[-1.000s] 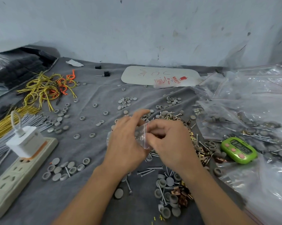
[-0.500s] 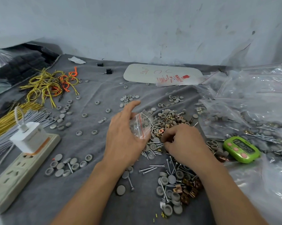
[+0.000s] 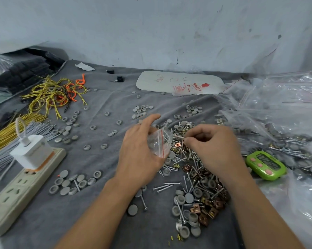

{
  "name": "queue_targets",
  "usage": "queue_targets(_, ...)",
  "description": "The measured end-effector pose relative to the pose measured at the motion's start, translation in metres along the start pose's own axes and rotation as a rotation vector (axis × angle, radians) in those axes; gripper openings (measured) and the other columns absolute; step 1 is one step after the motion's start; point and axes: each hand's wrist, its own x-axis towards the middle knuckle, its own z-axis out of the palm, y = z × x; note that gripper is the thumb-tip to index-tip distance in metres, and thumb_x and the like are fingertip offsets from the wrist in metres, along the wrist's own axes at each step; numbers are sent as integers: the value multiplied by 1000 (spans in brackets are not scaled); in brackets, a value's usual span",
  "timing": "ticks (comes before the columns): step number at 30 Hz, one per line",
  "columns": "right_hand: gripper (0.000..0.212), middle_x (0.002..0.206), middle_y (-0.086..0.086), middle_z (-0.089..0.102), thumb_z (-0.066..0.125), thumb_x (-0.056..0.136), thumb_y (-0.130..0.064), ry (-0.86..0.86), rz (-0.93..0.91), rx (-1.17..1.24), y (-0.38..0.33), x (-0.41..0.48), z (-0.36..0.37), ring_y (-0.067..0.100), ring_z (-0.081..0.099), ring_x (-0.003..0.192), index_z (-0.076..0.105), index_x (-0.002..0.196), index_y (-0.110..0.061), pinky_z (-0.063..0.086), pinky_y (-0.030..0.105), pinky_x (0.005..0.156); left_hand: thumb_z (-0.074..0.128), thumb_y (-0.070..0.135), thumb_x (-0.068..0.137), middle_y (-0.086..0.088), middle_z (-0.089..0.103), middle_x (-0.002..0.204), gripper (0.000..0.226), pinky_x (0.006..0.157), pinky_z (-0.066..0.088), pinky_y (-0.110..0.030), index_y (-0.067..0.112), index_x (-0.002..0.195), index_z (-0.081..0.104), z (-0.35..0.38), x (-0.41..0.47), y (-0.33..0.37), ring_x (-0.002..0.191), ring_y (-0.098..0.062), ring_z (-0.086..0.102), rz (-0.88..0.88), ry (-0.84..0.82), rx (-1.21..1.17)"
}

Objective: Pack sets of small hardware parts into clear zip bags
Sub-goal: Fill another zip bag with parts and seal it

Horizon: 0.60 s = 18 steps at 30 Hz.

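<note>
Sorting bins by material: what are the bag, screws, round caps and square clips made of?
Bag in the left hand: thin clear plastic film, crinkled and glossy, red zip line.
Screws: bright silvery metal, likely plated steel.
Round caps: matte grey, look like moulded plastic; could be rubber.
Square clips: shiny copper-coloured metal, probably plated sheet.

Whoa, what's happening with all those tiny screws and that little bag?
A person is packing small hardware over a grey cloth. The left hand holds a small clear zip bag with a red seal stripe, its mouth turned toward the other hand. The right hand pinches what looks like a thin silver screw in its grip, right at the bag's mouth. Below the hands lies a mixed pile of silver screws, grey round caps and copper-coloured square clips.
</note>
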Motion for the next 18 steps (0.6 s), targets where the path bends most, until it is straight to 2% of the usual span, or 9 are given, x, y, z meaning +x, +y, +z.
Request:
queue_targets(2,14,67,-24,71,84,77,-22,-2,-96,5,-10,-6,11,-2,68,64,79,74,-34,49,10,56,85,38,74,19,59,111,84,90,43,-28,52,141,36,0,-1,1,110,-6,52,33,-19,24)
queue_targets(5,12,59,-23,66,81,79,-21,-61,-231,-24,-16,-14,30,0,62,53,80,74,-31,42,8,52,79,27,74,18,60,109,80,91,48,-36,47,142,41,-1,-2,1,109,-7,52,95,-56,37)
queue_targets(8,17,47,-16,56,76,84,-21,-144,-244,-47,-14,-15,43,6,48,43,76,68,-25,35,13,47,69,24,71,17,60,105,77,87,43,-22,44,141,45,0,-3,-1,105,-5,50,121,-52,5)
queue_targets(11,25,49,-15,60,71,89,-27,-164,-198,-2,-11,-12,40,4,48,42,75,65,-30,37,16,46,72,24,74,18,60,106,77,91,33,-9,46,141,42,0,-2,0,103,2,47,107,-26,-17)
queue_targets(13,23,56,-16,67,72,89,-29,-64,-142,55,-9,-8,29,4,56,47,77,71,-42,42,17,45,79,29,79,22,57,105,76,94,30,-6,47,141,40,0,-1,0,100,6,44,106,18,-15)
queue_targets(15,21,67,-23,72,75,89,-29,86,-62,75,-4,-2,16,6,68,61,77,77,-46,52,18,51,83,34,79,26,54,103,76,92,36,-13,50,140,40,-1,0,1,100,6,46,74,60,-42)
queue_targets(17,13,71,-29,71,76,89,-29,171,21,59,2,4,6,0,68,67,79,82,-39,47,9,50,83,34,79,22,61,104,76,86,47,-24,55,138,39,-4,1,4,98,0,57,11,82,-132)
queue_targets(18,12,70,-30,70,76,89,-30,195,54,35,5,7,2,-4,67,66,78,81,-38,44,8,49,83,31,80,17,65,104,75,80,52,-24,58,135,40,-7,3,6,95,-2,63,-20,103,-194)
